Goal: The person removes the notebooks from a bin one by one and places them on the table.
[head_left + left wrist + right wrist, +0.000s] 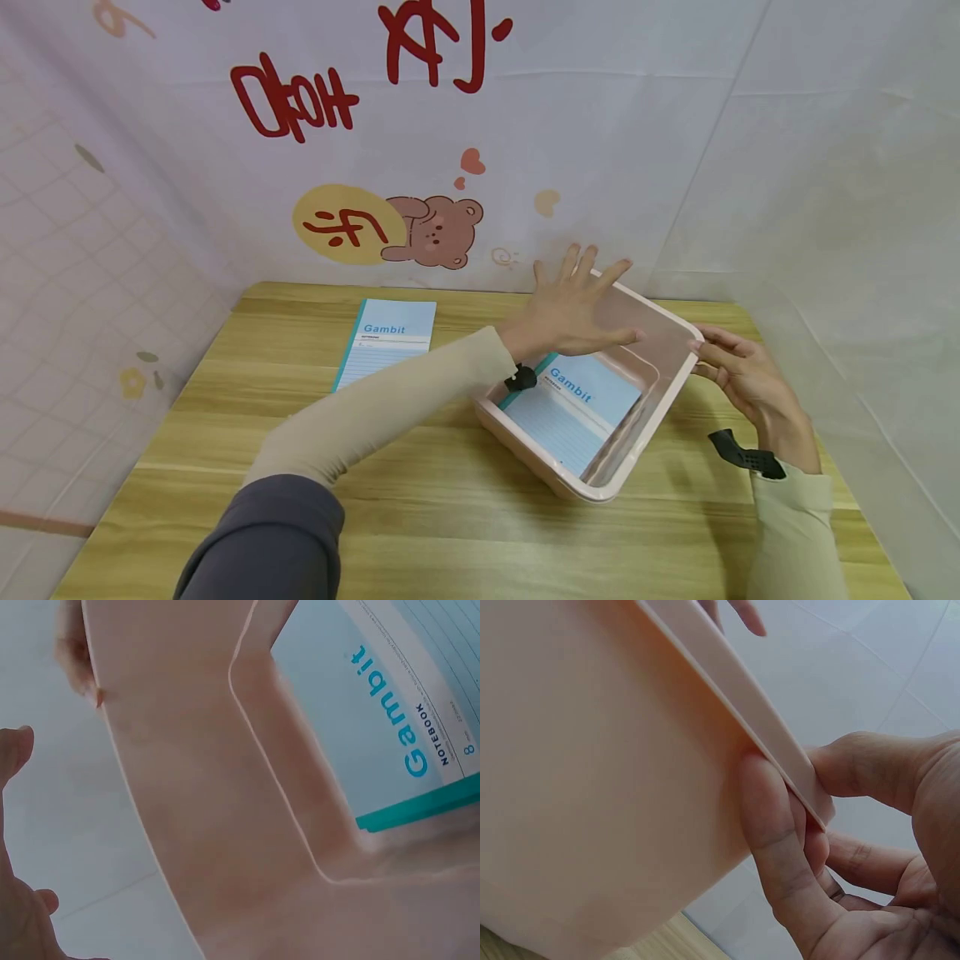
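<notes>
A pale pink plastic bin (651, 442) stands turned at an angle on the wooden table. Inside it lies a light-blue "Gambit" notebook (573, 412) with a teal spine, its lettering also seen in the left wrist view. My right hand (750, 379) pinches the bin's right rim between thumb and fingers; the right wrist view shows the rim (780, 742) between them. Over the bin's far left part, my left hand (566, 312) has its fingers straight and spread. Whether it touches the rim I cannot tell. The left forearm hides part of the bin's left side.
Another "Gambit" notebook (393, 342) lies on the table (247, 400) to the left of the bin, partly covered by the left sleeve. Behind the table hangs a white printed curtain (600, 125), close to the left fingertips. Another white curtain (862, 292) hangs at the right.
</notes>
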Demonstrator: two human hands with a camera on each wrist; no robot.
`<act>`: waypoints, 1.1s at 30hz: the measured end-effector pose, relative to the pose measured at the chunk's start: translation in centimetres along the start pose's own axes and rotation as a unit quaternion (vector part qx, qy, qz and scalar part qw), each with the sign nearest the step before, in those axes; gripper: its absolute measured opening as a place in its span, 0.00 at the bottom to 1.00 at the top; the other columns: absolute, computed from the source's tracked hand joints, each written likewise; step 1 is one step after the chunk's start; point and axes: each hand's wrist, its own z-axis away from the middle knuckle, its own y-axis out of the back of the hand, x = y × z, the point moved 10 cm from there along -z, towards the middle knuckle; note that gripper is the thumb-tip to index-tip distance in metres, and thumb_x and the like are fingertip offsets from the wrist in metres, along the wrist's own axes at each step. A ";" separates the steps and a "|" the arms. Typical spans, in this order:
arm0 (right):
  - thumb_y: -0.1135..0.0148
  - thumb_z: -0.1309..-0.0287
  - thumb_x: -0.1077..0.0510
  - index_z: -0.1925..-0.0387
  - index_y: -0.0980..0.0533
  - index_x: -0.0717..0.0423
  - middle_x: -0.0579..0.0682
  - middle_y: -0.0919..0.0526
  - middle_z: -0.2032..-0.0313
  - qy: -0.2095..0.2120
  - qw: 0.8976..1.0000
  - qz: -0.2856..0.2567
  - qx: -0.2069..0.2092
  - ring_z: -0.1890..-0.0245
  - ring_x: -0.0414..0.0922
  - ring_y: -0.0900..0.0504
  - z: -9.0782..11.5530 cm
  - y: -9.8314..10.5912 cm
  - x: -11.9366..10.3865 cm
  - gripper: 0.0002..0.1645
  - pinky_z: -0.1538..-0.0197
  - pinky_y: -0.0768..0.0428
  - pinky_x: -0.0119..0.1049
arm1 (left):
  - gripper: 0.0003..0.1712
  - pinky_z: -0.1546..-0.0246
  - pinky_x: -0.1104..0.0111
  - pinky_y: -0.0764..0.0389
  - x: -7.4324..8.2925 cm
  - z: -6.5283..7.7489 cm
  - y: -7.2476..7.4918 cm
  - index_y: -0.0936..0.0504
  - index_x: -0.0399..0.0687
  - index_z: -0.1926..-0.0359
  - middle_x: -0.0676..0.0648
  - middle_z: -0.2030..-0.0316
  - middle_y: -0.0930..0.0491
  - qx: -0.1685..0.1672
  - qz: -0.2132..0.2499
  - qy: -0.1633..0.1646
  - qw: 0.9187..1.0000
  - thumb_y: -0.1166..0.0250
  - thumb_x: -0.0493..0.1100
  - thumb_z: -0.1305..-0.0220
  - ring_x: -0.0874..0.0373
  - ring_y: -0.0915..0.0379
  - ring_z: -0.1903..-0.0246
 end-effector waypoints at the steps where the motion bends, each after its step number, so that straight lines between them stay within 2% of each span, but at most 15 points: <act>1: 0.48 0.27 0.71 0.42 0.22 0.59 0.49 0.16 0.49 0.000 1.000 0.001 0.002 0.54 0.42 0.13 0.0 0.0 0.0 0.18 0.52 0.13 0.34 | 0.58 0.29 0.29 0.50 0.3 -0.1 -0.3 0.65 0.81 0.19 0.47 0.17 0.60 -0.004 -0.007 -0.004 1.000 0.55 0.89 0.44 0.47 0.70 0.17; 6: 0.48 0.27 0.71 0.43 0.20 0.57 0.47 0.16 0.49 -0.002 1.000 0.009 0.014 0.54 0.41 0.13 0.0 0.5 -0.1 0.18 0.53 0.13 0.33 | 0.58 0.29 0.34 0.46 2.3 -0.1 -1.9 0.66 0.82 0.20 0.47 0.18 0.57 -0.024 -0.073 -0.025 0.997 0.60 0.91 0.46 0.48 0.65 0.18; 8: 0.48 0.27 0.70 0.43 0.21 0.56 0.47 0.16 0.49 -0.004 1.000 0.011 0.015 0.54 0.41 0.13 0.0 0.6 -0.1 0.18 0.53 0.13 0.33 | 0.58 0.28 0.35 0.47 2.9 -0.1 -2.6 0.67 0.81 0.20 0.47 0.18 0.58 -0.036 -0.082 -0.030 0.996 0.60 0.91 0.45 0.47 0.66 0.18; 13: 0.49 0.27 0.71 0.42 0.21 0.57 0.47 0.17 0.48 -0.006 1.000 0.005 0.010 0.53 0.42 0.13 0.1 0.5 -0.1 0.18 0.52 0.13 0.34 | 0.57 0.25 0.32 0.57 3.8 0.0 -4.2 0.65 0.78 0.19 0.46 0.17 0.64 -0.061 -0.041 -0.033 0.997 0.56 0.88 0.42 0.45 0.73 0.17; 16: 0.49 0.27 0.71 0.42 0.21 0.58 0.48 0.17 0.48 -0.004 1.000 0.003 0.010 0.53 0.42 0.13 0.1 0.4 -0.1 0.18 0.52 0.13 0.34 | 0.57 0.26 0.30 0.58 4.1 0.1 -5.1 0.62 0.75 0.18 0.45 0.17 0.66 -0.075 -0.029 -0.035 0.996 0.55 0.87 0.41 0.45 0.74 0.17; 20: 0.49 0.27 0.72 0.43 0.21 0.59 0.48 0.16 0.49 0.000 1.000 -0.003 0.009 0.53 0.42 0.13 0.0 0.3 -0.1 0.18 0.52 0.13 0.34 | 0.57 0.26 0.32 0.55 4.3 0.0 -6.6 0.60 0.73 0.19 0.46 0.17 0.64 -0.105 -0.030 -0.031 0.994 0.56 0.87 0.41 0.47 0.71 0.17; 26: 0.48 0.28 0.71 0.43 0.21 0.59 0.48 0.16 0.49 -0.001 1.000 0.005 0.013 0.54 0.42 0.13 -0.1 0.4 0.0 0.18 0.52 0.13 0.34 | 0.56 0.28 0.34 0.47 4.4 -0.4 -8.7 0.55 0.70 0.19 0.48 0.22 0.52 -0.142 -0.035 -0.026 0.989 0.55 0.87 0.41 0.48 0.60 0.20; 31: 0.47 0.27 0.70 0.43 0.20 0.57 0.47 0.16 0.50 -0.008 1.000 0.018 0.018 0.55 0.41 0.14 -0.2 0.4 0.2 0.18 0.53 0.14 0.33 | 0.54 0.31 0.35 0.42 4.4 -0.5 -10.5 0.51 0.69 0.21 0.50 0.25 0.47 -0.166 -0.051 -0.031 0.984 0.54 0.86 0.40 0.50 0.54 0.23; 33: 0.46 0.28 0.70 0.43 0.21 0.58 0.47 0.16 0.50 -0.009 1.000 0.015 0.017 0.55 0.41 0.14 -0.2 0.4 0.2 0.18 0.53 0.14 0.33 | 0.54 0.32 0.37 0.40 4.4 -0.7 -11.1 0.52 0.68 0.21 0.50 0.26 0.46 -0.168 -0.043 -0.031 0.984 0.53 0.85 0.40 0.50 0.53 0.23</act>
